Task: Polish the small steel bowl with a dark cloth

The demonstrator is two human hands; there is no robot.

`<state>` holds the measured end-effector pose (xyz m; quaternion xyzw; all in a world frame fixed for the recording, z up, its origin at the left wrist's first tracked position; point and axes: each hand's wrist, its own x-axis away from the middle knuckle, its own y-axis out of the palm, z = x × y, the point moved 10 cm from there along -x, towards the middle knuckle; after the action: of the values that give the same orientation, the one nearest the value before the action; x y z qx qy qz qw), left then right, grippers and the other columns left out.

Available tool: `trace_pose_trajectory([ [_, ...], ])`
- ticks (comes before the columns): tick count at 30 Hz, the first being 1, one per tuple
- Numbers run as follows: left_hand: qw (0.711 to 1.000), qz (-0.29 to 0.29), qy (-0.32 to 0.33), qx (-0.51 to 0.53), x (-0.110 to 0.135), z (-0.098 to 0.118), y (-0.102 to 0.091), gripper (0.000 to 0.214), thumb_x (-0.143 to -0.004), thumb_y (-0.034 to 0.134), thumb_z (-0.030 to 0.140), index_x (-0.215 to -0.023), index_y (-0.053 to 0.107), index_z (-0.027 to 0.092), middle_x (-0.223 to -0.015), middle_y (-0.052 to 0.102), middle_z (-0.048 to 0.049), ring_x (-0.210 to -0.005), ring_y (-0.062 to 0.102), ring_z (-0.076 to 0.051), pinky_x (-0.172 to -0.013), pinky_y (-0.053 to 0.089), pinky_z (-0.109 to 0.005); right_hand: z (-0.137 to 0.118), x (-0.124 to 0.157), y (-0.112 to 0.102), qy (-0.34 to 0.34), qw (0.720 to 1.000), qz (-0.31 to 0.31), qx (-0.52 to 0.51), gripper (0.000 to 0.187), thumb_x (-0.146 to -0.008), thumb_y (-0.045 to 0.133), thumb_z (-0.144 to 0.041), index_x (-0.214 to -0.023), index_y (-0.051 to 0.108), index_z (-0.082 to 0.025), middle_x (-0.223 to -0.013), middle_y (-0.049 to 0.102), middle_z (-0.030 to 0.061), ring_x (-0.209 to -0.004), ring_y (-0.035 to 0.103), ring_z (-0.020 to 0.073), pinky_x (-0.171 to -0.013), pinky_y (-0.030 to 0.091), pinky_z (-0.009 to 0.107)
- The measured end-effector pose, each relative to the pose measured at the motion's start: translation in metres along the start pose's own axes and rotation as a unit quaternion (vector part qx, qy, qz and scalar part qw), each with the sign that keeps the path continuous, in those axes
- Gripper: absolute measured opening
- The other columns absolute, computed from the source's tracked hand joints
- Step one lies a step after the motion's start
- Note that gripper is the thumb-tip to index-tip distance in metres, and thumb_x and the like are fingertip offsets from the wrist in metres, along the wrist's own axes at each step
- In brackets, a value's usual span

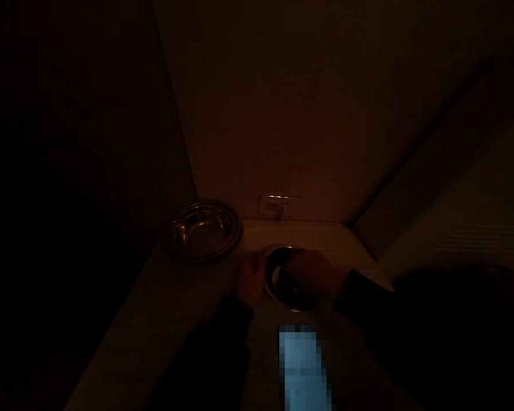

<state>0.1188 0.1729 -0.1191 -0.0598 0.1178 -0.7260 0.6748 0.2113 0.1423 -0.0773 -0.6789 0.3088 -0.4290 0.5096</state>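
The scene is very dark. A round dark bowl [270, 290] with a thin shiny rim stands on the table in front of me. My left hand [252, 281] is closed at its left side, holding the rim. From the right, my right hand [312, 273] reaches over the rim into the bowl. Its fingers look bent together, but their tips are lost in the dark, as is whatever they hold. A pale round patch shows inside the bowl, left of these fingers. Dark sleeves cover both arms.
Shiny metal bowls [203, 234], stacked, stand at the table's back left corner. A wall socket plate [278, 205] sits just above the back edge of the wooden table [300, 231]. Nearest me lies a phone [304, 368] with a lit, blurred-out screen.
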Motion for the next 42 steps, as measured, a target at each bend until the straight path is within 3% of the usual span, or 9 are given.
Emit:
trace_pose_trajectory([
  [5, 1.000, 0.005, -0.013, -0.001, 0.002, -0.003, 0.001, 0.033, -0.085, 0.041, 0.031, -0.085, 0.068, 0.013, -0.085, 0.071, -0.0097, -0.081, 0.064, -0.022, -0.076, 0.047, -0.033, -0.008, 0.003, 0.010, -0.046, 0.994, -0.047, -0.084, 0.016, -0.074, 0.059, -0.018, -0.086, 0.069, -0.017, -0.084, 0.070, 0.0057, -0.073, 0.064, 0.0175, -0.062, 0.046, 0.024],
  [10, 1.000, -0.005, -0.002, 0.016, 0.001, -0.001, 0.002, 0.032, -0.085, 0.041, 0.032, -0.086, 0.069, 0.015, -0.089, 0.072, -0.0080, -0.083, 0.065, -0.020, -0.079, 0.047, -0.031, 0.000, -0.004, 0.009, 0.009, 0.987, 0.070, -0.142, 0.029, -0.077, 0.052, -0.013, -0.104, 0.061, -0.012, -0.108, 0.064, 0.0121, -0.098, 0.059, 0.0224, -0.085, 0.043, 0.032],
  [13, 1.000, -0.011, 0.000, 0.020, 0.001, 0.000, 0.002, 0.031, -0.084, 0.042, 0.030, -0.086, 0.069, 0.015, -0.088, 0.072, -0.0074, -0.084, 0.065, -0.020, -0.080, 0.047, -0.032, 0.012, -0.007, 0.010, 0.061, 0.974, 0.124, -0.178, 0.032, -0.081, 0.044, -0.013, -0.111, 0.056, -0.010, -0.111, 0.062, 0.0153, -0.101, 0.057, 0.0232, -0.088, 0.042, 0.035],
  [19, 1.000, 0.005, -0.009, 0.019, 0.001, -0.002, 0.000, 0.033, -0.085, 0.040, 0.029, -0.089, 0.068, 0.013, -0.091, 0.072, -0.0097, -0.086, 0.065, -0.021, -0.078, 0.047, -0.031, -0.009, 0.001, 0.004, -0.018, 0.971, 0.069, -0.230, 0.030, -0.085, 0.048, -0.022, -0.113, 0.055, -0.014, -0.107, 0.064, 0.0095, -0.097, 0.059, 0.0194, -0.084, 0.045, 0.031],
  [25, 1.000, 0.019, -0.021, 0.013, 0.001, -0.003, -0.005, 0.033, -0.084, 0.042, 0.031, -0.090, 0.069, 0.013, -0.090, 0.072, -0.0096, -0.087, 0.065, -0.023, -0.078, 0.047, -0.032, -0.026, 0.047, -0.004, -0.136, 0.975, -0.061, -0.164, 0.022, -0.083, 0.052, -0.018, -0.100, 0.066, -0.019, -0.096, 0.067, 0.0062, -0.088, 0.062, 0.0199, -0.078, 0.045, 0.032],
  [28, 0.999, 0.023, -0.016, 0.015, 0.000, -0.002, -0.007, 0.032, -0.083, 0.043, 0.032, -0.086, 0.070, 0.013, -0.087, 0.072, -0.0087, -0.084, 0.065, -0.023, -0.078, 0.047, -0.033, -0.030, 0.053, -0.006, -0.171, 0.984, -0.024, -0.052, 0.029, -0.086, 0.051, -0.022, -0.113, 0.061, -0.020, -0.112, 0.062, 0.0102, -0.104, 0.056, 0.0236, -0.086, 0.042, 0.036],
  [32, 0.999, 0.027, -0.024, 0.027, -0.001, -0.002, -0.009, 0.031, -0.083, 0.044, 0.032, -0.087, 0.070, 0.014, -0.088, 0.073, -0.0077, -0.085, 0.065, -0.022, -0.077, 0.048, -0.032, -0.042, 0.045, 0.008, -0.173, 0.985, 0.014, 0.014, 0.032, -0.086, 0.051, -0.028, -0.113, 0.058, -0.012, -0.108, 0.062, 0.0140, -0.095, 0.056, 0.0254, -0.083, 0.045, 0.038],
  [37, 0.999, 0.019, -0.025, 0.039, -0.002, 0.001, -0.009, 0.031, -0.084, 0.044, 0.030, -0.094, 0.069, 0.016, -0.098, 0.072, -0.0066, -0.092, 0.064, -0.020, -0.084, 0.048, -0.032, -0.040, 0.042, 0.014, -0.135, 0.984, 0.067, 0.093, 0.040, -0.084, 0.053, -0.027, -0.123, 0.052, -0.014, -0.109, 0.061, 0.0137, -0.092, 0.057, 0.0283, -0.076, 0.048, 0.042],
  [42, 0.997, -0.009, -0.024, 0.069, -0.001, 0.000, -0.003, 0.033, -0.084, 0.044, 0.030, -0.102, 0.067, 0.016, -0.109, 0.069, -0.0066, -0.103, 0.061, -0.020, -0.093, 0.044, -0.034, -0.034, 0.037, 0.015, -0.119, 0.986, 0.067, 0.093, 0.035, -0.087, 0.049, -0.026, -0.120, 0.053, -0.013, -0.106, 0.062, 0.0138, -0.087, 0.060, 0.0257, -0.074, 0.049, 0.040],
])
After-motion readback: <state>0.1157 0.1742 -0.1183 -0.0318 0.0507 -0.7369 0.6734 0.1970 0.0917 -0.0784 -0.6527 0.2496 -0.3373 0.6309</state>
